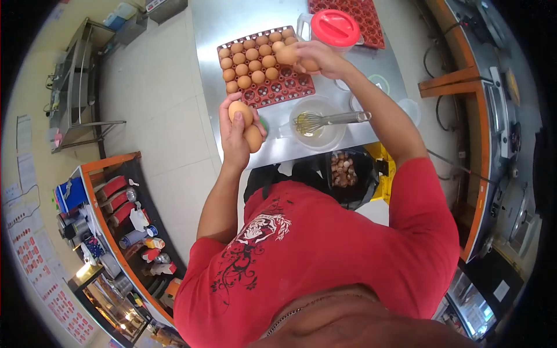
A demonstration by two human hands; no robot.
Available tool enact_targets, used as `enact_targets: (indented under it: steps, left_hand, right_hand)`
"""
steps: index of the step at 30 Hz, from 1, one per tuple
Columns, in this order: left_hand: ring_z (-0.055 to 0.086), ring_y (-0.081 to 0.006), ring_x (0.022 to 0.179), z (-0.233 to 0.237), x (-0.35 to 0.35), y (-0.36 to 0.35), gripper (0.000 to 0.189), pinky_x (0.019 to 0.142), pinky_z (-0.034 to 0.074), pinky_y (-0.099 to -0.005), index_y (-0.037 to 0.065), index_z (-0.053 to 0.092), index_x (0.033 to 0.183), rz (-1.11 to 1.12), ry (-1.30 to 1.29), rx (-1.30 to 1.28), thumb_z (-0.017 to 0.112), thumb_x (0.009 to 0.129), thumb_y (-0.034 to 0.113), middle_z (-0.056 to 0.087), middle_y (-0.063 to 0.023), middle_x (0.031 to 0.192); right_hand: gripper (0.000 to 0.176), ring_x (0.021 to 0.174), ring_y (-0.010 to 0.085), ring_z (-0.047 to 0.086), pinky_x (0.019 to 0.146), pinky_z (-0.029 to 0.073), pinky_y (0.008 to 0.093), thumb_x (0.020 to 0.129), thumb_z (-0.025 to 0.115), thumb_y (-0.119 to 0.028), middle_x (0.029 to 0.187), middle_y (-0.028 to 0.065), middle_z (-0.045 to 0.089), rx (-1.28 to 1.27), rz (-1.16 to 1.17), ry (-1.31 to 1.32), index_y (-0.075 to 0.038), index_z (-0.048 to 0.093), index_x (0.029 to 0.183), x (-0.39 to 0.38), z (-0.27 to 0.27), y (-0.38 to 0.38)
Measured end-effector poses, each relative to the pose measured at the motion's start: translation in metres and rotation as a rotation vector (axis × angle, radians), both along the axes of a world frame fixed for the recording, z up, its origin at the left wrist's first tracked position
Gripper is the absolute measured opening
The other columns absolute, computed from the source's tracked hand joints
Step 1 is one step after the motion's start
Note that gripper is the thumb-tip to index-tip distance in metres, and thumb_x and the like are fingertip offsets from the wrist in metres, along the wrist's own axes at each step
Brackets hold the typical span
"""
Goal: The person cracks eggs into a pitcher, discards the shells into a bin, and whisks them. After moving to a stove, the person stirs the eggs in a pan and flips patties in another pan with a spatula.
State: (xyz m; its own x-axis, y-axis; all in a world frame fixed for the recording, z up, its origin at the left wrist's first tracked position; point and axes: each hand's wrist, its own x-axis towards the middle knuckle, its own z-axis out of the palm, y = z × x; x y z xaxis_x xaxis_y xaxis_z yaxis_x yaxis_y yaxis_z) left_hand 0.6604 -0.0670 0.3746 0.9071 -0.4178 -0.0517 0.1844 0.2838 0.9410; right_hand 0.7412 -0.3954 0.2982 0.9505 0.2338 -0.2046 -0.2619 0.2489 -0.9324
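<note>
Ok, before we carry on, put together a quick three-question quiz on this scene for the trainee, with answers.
1. How many eggs show in the left hand?
2. True or false: the whisk lies wholly outside the bowl.
3. Where is the right hand? A, inside the bowl; B, at the egg tray; C, on the whisk handle.

Key:
1. Two.
2. False: its wires are inside the bowl, the handle reaching out past the rim.
3. B, with eggs in its grip.

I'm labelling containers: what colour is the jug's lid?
The lid is red; head view shows best.
</note>
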Motion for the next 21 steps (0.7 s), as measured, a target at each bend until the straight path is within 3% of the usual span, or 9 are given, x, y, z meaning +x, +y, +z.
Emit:
enact_targets:
  steps: [1,5,8,11,14,16,18,19,21]
  left_hand:
    - [0.066,-0.0226,0.070,0.000,-0.003,-0.001,0.037,0.061,0.056,-0.0338,0.010,0.038,0.143,-0.010,-0.004,-0.011,0.046,0.115,0.034,0.061,-0.0148,0.101]
    - [0.064,-0.0254,0.066,0.006,-0.008,-0.021,0.034,0.056,0.056,-0.0358,0.012,0.035,0.142,-0.005,0.001,-0.097,0.043,0.115,0.031,0.059,-0.0177,0.105]
    - [0.064,-0.0266,0.066,0.021,-0.013,-0.043,0.030,0.054,0.055,-0.0367,0.013,0.031,0.138,-0.047,-0.058,-0.110,0.044,0.114,0.026,0.059,-0.0204,0.109]
    - [0.068,-0.0279,0.069,0.032,-0.015,-0.048,0.033,0.056,0.059,-0.0375,0.012,0.025,0.131,-0.138,-0.070,-0.109,0.050,0.110,0.015,0.060,-0.0221,0.114]
    - [0.068,-0.0275,0.069,0.031,-0.008,-0.049,0.034,0.056,0.058,-0.0364,0.013,0.024,0.129,-0.287,-0.108,-0.117,0.051,0.110,0.014,0.061,-0.0227,0.117]
    - [0.069,-0.0252,0.070,0.024,-0.003,-0.047,0.040,0.060,0.058,-0.0348,0.012,0.025,0.140,-0.337,-0.110,-0.129,0.053,0.111,0.014,0.062,-0.0222,0.119]
    - [0.069,-0.0239,0.071,0.021,0.004,-0.048,0.044,0.063,0.058,-0.0336,0.011,0.027,0.147,-0.395,-0.135,-0.115,0.054,0.113,0.016,0.062,-0.0209,0.119]
    - [0.069,-0.0203,0.076,0.019,0.005,-0.048,0.041,0.069,0.058,-0.0324,0.010,0.038,0.151,-0.412,-0.144,-0.095,0.054,0.114,0.018,0.062,-0.0165,0.122]
    - [0.068,-0.0184,0.079,0.012,0.008,-0.047,0.033,0.072,0.057,-0.0321,0.008,0.048,0.144,-0.489,-0.219,-0.029,0.055,0.114,0.019,0.061,-0.0132,0.124]
  right_hand:
    - [0.053,0.076,0.0141,0.066,0.057,0.049,0.0248,0.108,0.060,-0.034,0.095,0.0090,0.068,0.093,-0.057,0.094,-0.001,0.053,0.149,-0.016,0.033,0.002]
    - [0.053,0.079,0.0127,0.063,0.055,0.047,0.0247,0.110,0.055,-0.038,0.109,0.0109,0.067,0.473,-0.139,0.104,-0.002,0.054,0.149,-0.054,0.118,0.005]
    - [0.060,0.080,0.0127,0.063,0.062,0.049,0.0247,0.107,0.063,-0.040,0.110,0.0098,0.067,0.393,0.059,-0.306,-0.003,0.052,0.152,-0.087,0.154,-0.021]
    - [0.069,0.088,0.0103,0.062,0.059,0.044,0.0203,0.107,0.063,-0.048,0.120,0.0103,0.067,-0.028,-0.164,-0.486,-0.002,0.048,0.156,-0.156,0.191,-0.017]
    - [0.076,0.087,0.0107,0.063,0.063,0.046,0.0211,0.101,0.072,-0.047,0.116,0.0104,0.068,-0.068,-0.347,-0.497,-0.002,0.046,0.157,-0.231,0.183,0.001]
    - [0.069,0.081,0.0113,0.062,0.067,0.047,0.0239,0.097,0.078,-0.035,0.113,0.0084,0.068,0.085,-0.563,-0.347,-0.001,0.055,0.152,-0.269,0.160,0.032]
    - [0.056,0.091,0.0136,0.067,0.076,0.053,0.0259,0.096,0.079,-0.021,0.118,0.0097,0.070,-0.085,-0.763,-0.146,0.001,0.063,0.144,-0.290,0.113,0.052]
    - [0.051,0.098,0.0158,0.068,0.082,0.055,0.0282,0.094,0.080,-0.015,0.120,0.0100,0.071,-0.258,-0.835,-0.163,0.001,0.065,0.141,-0.290,0.101,0.065]
    - [0.046,0.113,0.0231,0.071,0.098,0.056,0.0346,0.092,0.081,-0.004,0.125,0.0136,0.073,-0.566,-0.950,-0.251,0.002,0.068,0.136,-0.290,0.081,0.088]
